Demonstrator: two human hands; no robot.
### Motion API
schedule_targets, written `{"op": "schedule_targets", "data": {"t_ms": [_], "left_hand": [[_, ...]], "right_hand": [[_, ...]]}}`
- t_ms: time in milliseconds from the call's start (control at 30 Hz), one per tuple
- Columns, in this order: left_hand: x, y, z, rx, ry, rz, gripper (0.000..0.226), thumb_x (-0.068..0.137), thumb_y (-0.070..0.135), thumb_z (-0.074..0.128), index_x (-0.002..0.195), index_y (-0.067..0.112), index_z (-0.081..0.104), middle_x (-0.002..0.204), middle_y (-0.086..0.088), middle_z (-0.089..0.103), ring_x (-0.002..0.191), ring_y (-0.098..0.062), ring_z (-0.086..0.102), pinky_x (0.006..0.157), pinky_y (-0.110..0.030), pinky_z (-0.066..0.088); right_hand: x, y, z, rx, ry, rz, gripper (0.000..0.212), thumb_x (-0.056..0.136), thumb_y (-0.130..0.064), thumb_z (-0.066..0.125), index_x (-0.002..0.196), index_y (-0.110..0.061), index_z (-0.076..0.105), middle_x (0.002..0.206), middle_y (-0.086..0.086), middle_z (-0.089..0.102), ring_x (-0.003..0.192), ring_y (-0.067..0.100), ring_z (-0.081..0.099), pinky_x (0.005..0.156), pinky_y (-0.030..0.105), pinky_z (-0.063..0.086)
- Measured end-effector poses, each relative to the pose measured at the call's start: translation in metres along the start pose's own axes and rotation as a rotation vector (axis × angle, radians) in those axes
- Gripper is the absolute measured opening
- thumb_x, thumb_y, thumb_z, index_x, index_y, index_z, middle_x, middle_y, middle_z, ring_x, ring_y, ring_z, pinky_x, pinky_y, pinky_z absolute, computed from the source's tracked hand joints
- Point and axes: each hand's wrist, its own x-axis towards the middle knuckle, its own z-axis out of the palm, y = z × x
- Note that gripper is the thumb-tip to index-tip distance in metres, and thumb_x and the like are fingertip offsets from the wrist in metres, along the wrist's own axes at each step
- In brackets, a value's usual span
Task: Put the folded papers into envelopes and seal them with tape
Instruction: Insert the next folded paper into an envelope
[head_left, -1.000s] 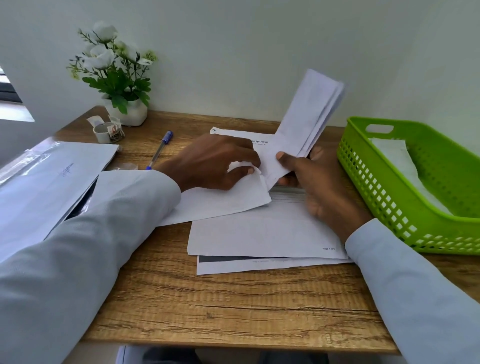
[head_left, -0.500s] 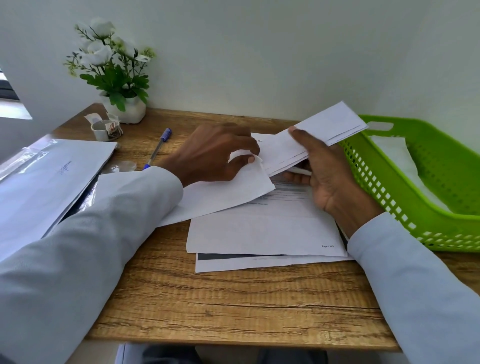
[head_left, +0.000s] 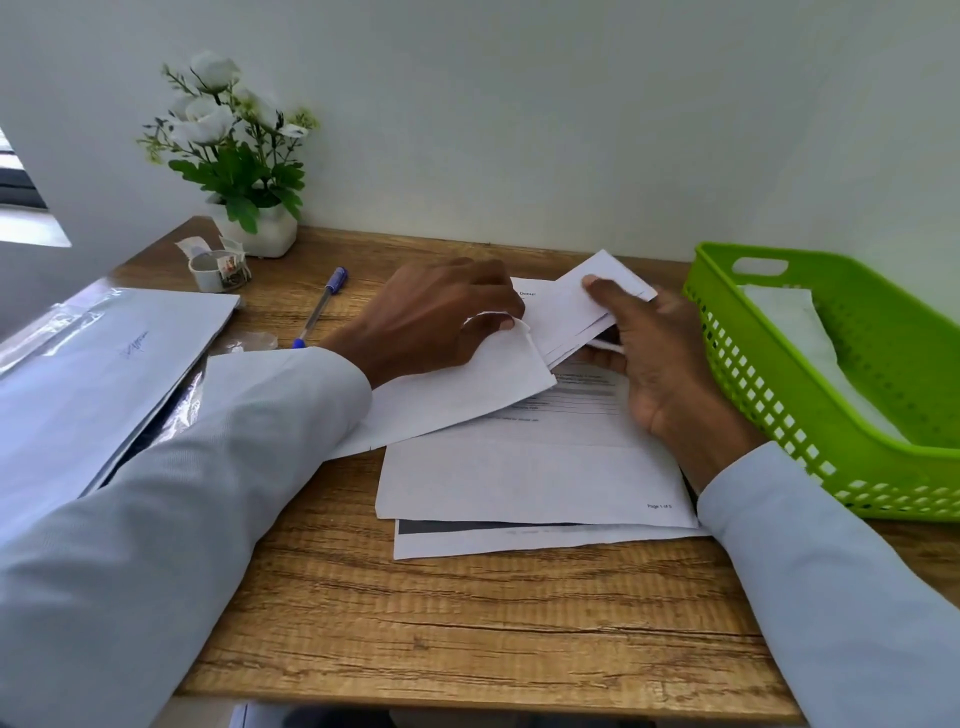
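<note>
A white envelope (head_left: 457, 395) lies slanted on the desk, its mouth to the right. My left hand (head_left: 441, 317) pinches the envelope's open edge and lifts it. My right hand (head_left: 654, 353) grips a folded paper (head_left: 576, 306), thumb on top, with the paper's lower end at the envelope's mouth. Whether the end is inside the envelope is hidden by the lifted edge. Two printed sheets (head_left: 530, 483) lie under both. A roll of tape (head_left: 218, 270) stands at the back left.
A green plastic basket (head_left: 810, 395) with white paper in it sits at the right. Large envelopes in clear wrap (head_left: 98, 358) lie at the left. A blue pen (head_left: 322, 304) and a potted white flower (head_left: 239, 150) are at the back by the wall.
My right hand has swung the folded paper down from upright to nearly flat and brought its end to the envelope's mouth. My left hand has kept its pinch on the envelope.
</note>
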Motion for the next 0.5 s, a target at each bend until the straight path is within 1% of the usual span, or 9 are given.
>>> {"op": "schedule_targets", "data": {"t_ms": [67,167,200,267,300,367,500], "left_hand": [[0.0,0.0,-0.001,0.005,0.0,-0.005,0.03,0.094,0.029,0.046,0.108,0.023,0.072,0.114,0.0,0.068,0.092,-0.026,0.065,0.058,-0.034,0.05],[0.001,0.002,-0.003,0.038,-0.008,0.011,0.032,0.095,0.029,0.044,0.109,0.023,0.072,0.115,-0.002,0.068,0.092,-0.027,0.065,0.057,-0.034,0.05],[0.002,0.003,-0.004,0.046,-0.007,0.012,0.032,0.095,0.028,0.044,0.109,0.023,0.072,0.116,-0.002,0.068,0.091,-0.028,0.066,0.055,-0.032,0.048],[0.003,0.005,-0.006,0.058,0.006,-0.002,0.031,0.095,0.027,0.045,0.109,0.022,0.072,0.115,-0.003,0.068,0.087,-0.029,0.066,0.051,-0.027,0.038],[0.003,0.006,-0.008,0.065,0.013,-0.014,0.031,0.094,0.027,0.045,0.109,0.022,0.072,0.115,-0.003,0.068,0.087,-0.028,0.065,0.051,-0.025,0.034],[0.004,0.007,-0.01,0.08,0.027,-0.035,0.031,0.094,0.026,0.044,0.11,0.023,0.071,0.115,-0.003,0.067,0.089,-0.028,0.064,0.052,-0.025,0.031],[0.005,0.007,-0.012,0.097,0.04,-0.049,0.028,0.094,0.023,0.048,0.111,0.022,0.071,0.115,-0.004,0.067,0.095,-0.029,0.064,0.055,-0.024,0.027]], "right_hand": [[0.003,-0.003,-0.005,0.011,0.087,-0.091,0.017,0.089,-0.006,0.066,0.105,-0.009,0.064,0.084,0.003,0.07,0.063,0.008,0.068,0.052,0.024,0.055],[0.003,-0.003,-0.007,-0.028,0.12,-0.172,0.027,0.085,0.004,0.064,0.11,-0.007,0.061,0.084,0.003,0.069,0.065,0.007,0.068,0.053,0.026,0.057],[0.002,-0.001,-0.006,-0.051,0.105,-0.171,0.027,0.084,0.005,0.064,0.108,-0.007,0.061,0.084,0.003,0.068,0.067,0.009,0.068,0.053,0.026,0.057],[-0.001,0.003,-0.002,-0.088,0.049,-0.139,0.023,0.083,0.006,0.064,0.101,-0.009,0.062,0.08,0.004,0.066,0.067,0.01,0.067,0.053,0.026,0.057],[-0.002,0.006,0.0,-0.094,0.017,-0.121,0.02,0.083,0.006,0.065,0.096,-0.01,0.063,0.077,0.004,0.065,0.066,0.01,0.067,0.053,0.026,0.057],[-0.005,0.009,0.004,-0.083,-0.038,-0.101,0.021,0.083,0.007,0.066,0.089,-0.013,0.062,0.076,0.005,0.065,0.063,0.009,0.068,0.053,0.025,0.056],[-0.007,0.011,0.007,-0.048,-0.068,-0.115,0.025,0.081,0.006,0.069,0.09,-0.017,0.062,0.077,0.006,0.068,0.063,0.009,0.069,0.053,0.025,0.055]]}}
